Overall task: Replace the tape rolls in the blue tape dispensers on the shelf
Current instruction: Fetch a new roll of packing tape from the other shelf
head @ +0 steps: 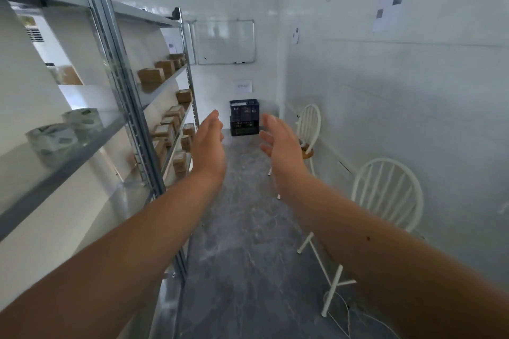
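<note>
Both arms outstretched, left hand (209,143) and right hand (278,143) empty

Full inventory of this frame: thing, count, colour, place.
wrapped tape rolls: two, white with green print, near shelf at left
metal shelving unit: one, grey, left side
small cardboard boxes: a dozen or more, brown, far shelves
plastic crates: two stacked, dark blue, far wall
whiteboard: one, white, far wall
round-backed chairs: two, white, along right wall
paper sheets: several, white, on walls
left hand: open, empty
right hand: open, empty
</note>
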{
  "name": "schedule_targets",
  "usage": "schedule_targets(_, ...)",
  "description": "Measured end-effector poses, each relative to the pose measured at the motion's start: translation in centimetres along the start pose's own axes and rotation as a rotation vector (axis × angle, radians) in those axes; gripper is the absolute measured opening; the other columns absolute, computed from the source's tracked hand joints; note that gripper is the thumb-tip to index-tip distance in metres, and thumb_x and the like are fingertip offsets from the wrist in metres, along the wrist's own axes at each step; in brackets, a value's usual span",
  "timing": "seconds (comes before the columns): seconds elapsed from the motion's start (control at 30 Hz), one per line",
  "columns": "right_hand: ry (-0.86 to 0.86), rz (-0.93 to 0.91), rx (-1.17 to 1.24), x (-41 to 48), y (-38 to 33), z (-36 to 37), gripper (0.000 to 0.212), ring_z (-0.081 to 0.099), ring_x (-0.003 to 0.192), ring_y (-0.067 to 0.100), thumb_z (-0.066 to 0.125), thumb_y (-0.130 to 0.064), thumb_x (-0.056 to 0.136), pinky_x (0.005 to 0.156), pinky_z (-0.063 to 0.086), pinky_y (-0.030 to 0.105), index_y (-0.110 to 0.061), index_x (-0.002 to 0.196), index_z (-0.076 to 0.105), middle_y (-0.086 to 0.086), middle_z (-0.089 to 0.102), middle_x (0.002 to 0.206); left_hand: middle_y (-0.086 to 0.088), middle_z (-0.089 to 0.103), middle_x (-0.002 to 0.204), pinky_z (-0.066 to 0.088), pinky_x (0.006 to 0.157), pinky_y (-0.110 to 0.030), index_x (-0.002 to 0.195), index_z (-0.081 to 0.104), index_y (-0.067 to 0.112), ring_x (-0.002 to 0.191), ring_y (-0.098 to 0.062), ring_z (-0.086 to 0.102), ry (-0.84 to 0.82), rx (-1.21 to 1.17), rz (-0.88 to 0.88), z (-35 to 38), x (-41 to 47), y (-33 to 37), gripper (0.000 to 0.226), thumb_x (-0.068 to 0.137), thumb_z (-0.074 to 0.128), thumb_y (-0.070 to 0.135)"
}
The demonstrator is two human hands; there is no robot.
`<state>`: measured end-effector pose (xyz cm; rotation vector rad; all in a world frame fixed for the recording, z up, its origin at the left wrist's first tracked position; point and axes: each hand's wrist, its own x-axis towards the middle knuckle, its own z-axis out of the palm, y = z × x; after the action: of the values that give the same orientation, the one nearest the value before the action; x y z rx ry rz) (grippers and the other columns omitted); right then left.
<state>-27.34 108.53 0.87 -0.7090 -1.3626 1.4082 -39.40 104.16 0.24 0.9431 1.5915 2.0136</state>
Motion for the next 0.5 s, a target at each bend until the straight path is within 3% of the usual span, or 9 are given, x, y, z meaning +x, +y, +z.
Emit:
schedule_targets(0.13,0.029,0.009,0.008,5.2,2.0,-0.3,0.045,0.062,0.116,0.01,0.051,-0.051,0.094,0.105,0.051,0.039,-0.029,0.129,0.066,-0.015,0.068,0.116,-0.001,0.05,0.156,0.038,0.119,-0.052,0.153,0.045,0.032,0.134,-0.018,0.051,-0.019,-0.005,-0.012,1.7,4.7,-1.8,0.053,0.107,0.031,0.054)
schedule_targets(0.37,-0.042,0.035,0.027,16.2,5.4,-0.4,0.015,0.062,0.113,0.013,0.053,-0.042,0.103,0.105,0.05,0.04,-0.039,0.099,0.067,-0.013,0.067,0.108,0.002,0.055,0.15,0.039,0.118,-0.049,0.153,0.047,0.032,0.134,-0.017,0.054,-0.014,-0.013,0.005,5.9,13.5,-5.5,0.061,0.1,0.036,0.061)
schedule_targets(0.43,-0.087,0.039,0.026,19.9,6.3,-0.3,0.016,0.062,0.119,0.016,0.055,-0.042,0.103,0.104,0.05,0.038,-0.035,0.109,0.069,-0.008,0.068,0.116,0.007,0.058,0.14,0.039,0.118,-0.048,0.146,0.052,0.032,0.131,-0.016,0.055,0.027,-0.019,-0.001,7.1,16.4,-6.4,0.055,0.1,0.04,0.06)
schedule_targets(0.5,-0.135,0.039,0.033,23.7,7.1,-0.1,0.024,0.061,0.12,0.012,0.054,-0.041,0.104,0.102,0.049,0.035,-0.031,0.123,0.065,-0.006,0.067,0.127,0.011,0.062,0.129,0.044,0.115,-0.047,0.125,0.061,0.041,0.125,-0.014,0.059,0.068,-0.009,0.004,8.3,19.2,-7.0,0.038,0.098,0.044,0.06)
